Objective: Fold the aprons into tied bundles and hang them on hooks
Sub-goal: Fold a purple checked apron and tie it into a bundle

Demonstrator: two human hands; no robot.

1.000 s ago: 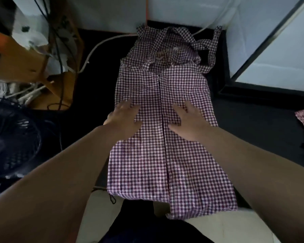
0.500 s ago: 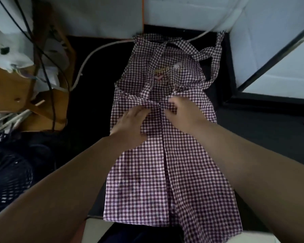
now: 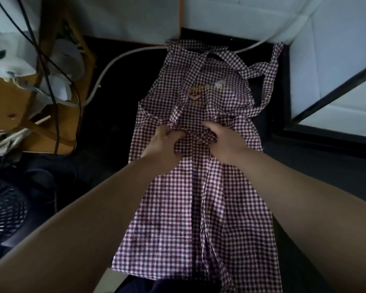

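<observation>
A maroon-and-white checked apron lies lengthwise on a black table, its two side flaps folded in to meet down the middle. Its bib, with a small printed logo, points away from me, and the straps loop at the far right. My left hand pinches bunched cloth at the waist, left of the centre seam. On the other side of the seam my right hand grips a gathered fold. The fabric puckers between both hands.
A white cable curves over the table left of the apron. Wooden furniture with cables and white items stands at the left, a dark mesh fan guard at lower left. White panels with a black frame border the right.
Both hands slid up the apron from its middle to the waist. They went from lying flat on the cloth to pinching and gathering it near the centre seam.
</observation>
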